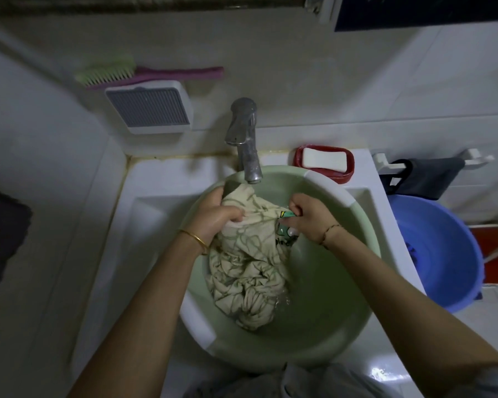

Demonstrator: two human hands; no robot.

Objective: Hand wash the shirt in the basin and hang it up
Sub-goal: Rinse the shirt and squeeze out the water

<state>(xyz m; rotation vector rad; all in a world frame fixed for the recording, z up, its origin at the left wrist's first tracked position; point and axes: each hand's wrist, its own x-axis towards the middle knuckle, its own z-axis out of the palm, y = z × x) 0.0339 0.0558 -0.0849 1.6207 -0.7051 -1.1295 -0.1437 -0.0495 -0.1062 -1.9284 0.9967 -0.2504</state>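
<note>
A wet cream shirt (247, 271) with thin green lines and a green print lies bunched in the pale green basin (322, 320), which sits in the white sink. My left hand (213, 216) grips a fold of the shirt at its upper left. My right hand (305, 214) pinches the printed part at the upper right. Between the two hands the cloth is held raised above the water, under the metal tap (243, 139). The lower part of the shirt trails into the water.
A white soap bar in a red dish (325, 160) sits behind the basin on the sink ledge. A blue basin (443, 254) stands to the right, under a dark cloth on a rail (426, 176). A green and pink brush (144, 73) lies above a grey wall box.
</note>
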